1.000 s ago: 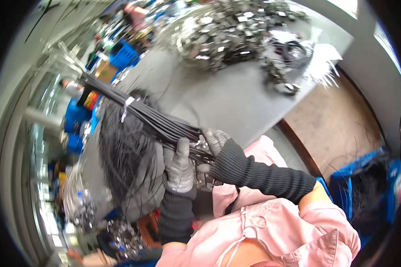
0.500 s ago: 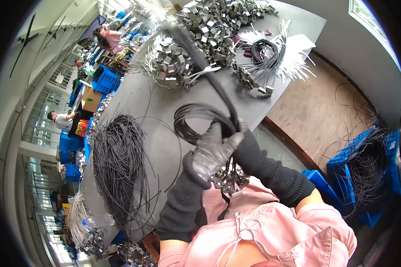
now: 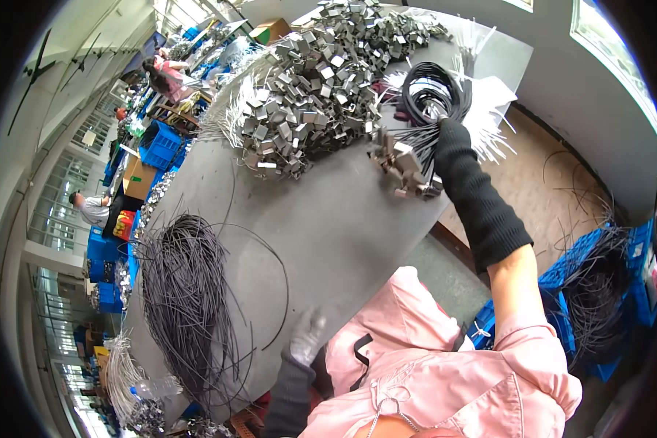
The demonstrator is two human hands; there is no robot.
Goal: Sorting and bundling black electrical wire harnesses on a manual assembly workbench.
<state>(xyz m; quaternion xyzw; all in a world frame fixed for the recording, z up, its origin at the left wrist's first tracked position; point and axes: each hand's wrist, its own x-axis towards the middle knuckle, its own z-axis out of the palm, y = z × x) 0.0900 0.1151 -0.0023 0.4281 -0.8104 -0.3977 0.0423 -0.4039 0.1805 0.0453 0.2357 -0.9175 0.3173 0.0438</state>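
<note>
My right hand [image 3: 438, 113], mostly hidden by cable and sleeve, reaches to the far right of the table. It is closed on a coiled bundle of black cables [image 3: 425, 77], with metal-cased ends [image 3: 409, 168] hanging toward me, slightly blurred. Under and beside the coil lie white cable ends [image 3: 493, 120]. My left hand [image 3: 308, 337], in a grey glove, is by the near table edge, slightly blurred; it holds nothing and its fingers look loosely apart. Left of it lies a large loose bundle of black cables [image 3: 186, 292].
A heap of small metal-cased connectors [image 3: 306, 102] covers the far part of the grey table [image 3: 270, 204]. Blue crates [image 3: 573, 321] with black cables stand at the right, beside a brown board [image 3: 540, 182]. Along the left are a plastic bottle [image 3: 157, 387], more blue crates [image 3: 160, 144] and people.
My right hand has moved from in front of my chest to the far right, carrying the coiled cables onto the pile there. My left hand has let go and dropped toward the near edge.
</note>
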